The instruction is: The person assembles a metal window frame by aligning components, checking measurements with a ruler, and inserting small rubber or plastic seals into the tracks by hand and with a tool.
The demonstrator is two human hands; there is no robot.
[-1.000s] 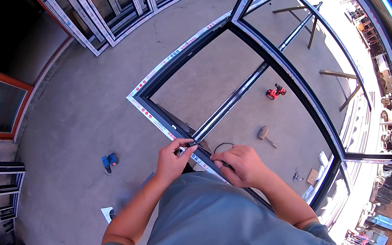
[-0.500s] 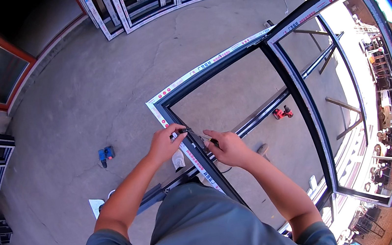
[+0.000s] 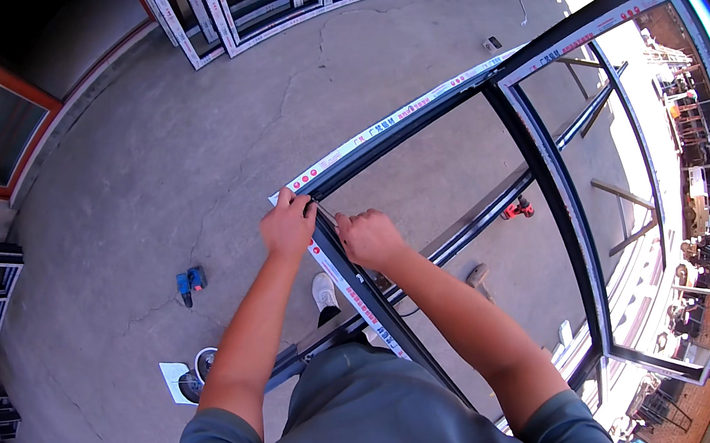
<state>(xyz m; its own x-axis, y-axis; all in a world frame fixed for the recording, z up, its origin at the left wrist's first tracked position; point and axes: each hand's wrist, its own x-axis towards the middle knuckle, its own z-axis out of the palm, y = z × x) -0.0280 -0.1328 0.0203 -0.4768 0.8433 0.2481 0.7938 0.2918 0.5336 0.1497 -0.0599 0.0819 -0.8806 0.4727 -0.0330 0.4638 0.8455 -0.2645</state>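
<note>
I could swing the left hand [image 3: 291,223] outward over the grey floor [image 3: 122,225] at left, where a blue drill [image 3: 189,284] lies low down. Near the centre, the opening in the window frame [image 3: 388,132] gives the right hand [image 3: 371,239] room to pass, but I'd meet a long bar [image 3: 485,219] running diagonally beneath it. The sash [image 3: 591,36] blocks my way across the right side; a red drill [image 3: 517,209] lies near the bar.
</note>
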